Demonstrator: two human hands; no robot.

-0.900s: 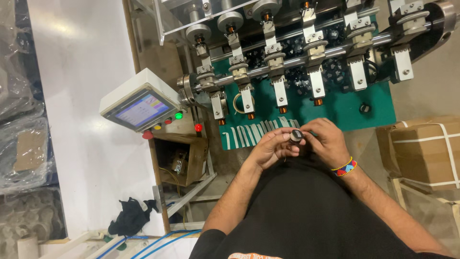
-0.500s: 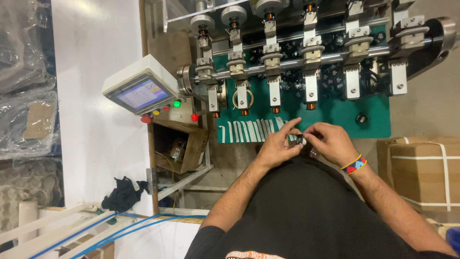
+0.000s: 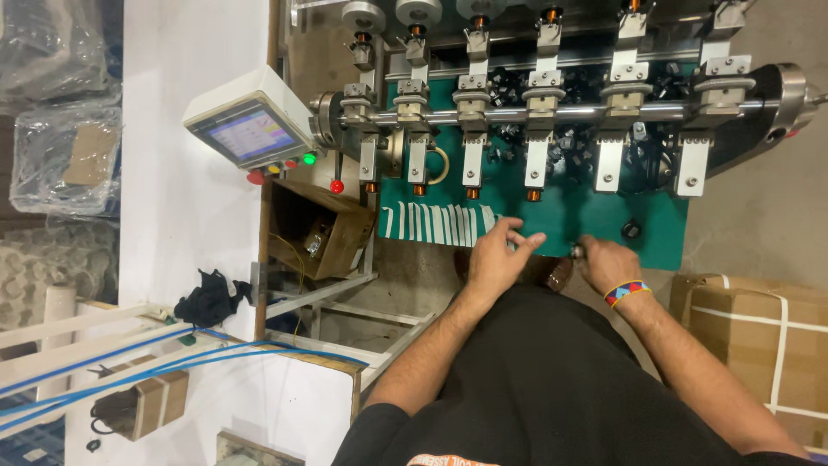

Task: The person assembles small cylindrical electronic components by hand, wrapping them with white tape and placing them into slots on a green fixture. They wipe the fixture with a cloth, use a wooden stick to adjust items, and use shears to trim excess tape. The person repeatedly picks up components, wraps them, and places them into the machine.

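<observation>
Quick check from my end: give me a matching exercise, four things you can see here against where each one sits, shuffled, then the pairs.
Things:
1. control screen
2. open carton
3. strapped box
4. wristband

Places:
A. right wrist
B. below the screen, left of the green bed
C. lower right, beside the right arm
D. machine's left end, above red and green buttons

Pairs: 1-D, 2-B, 3-C, 4-A
</observation>
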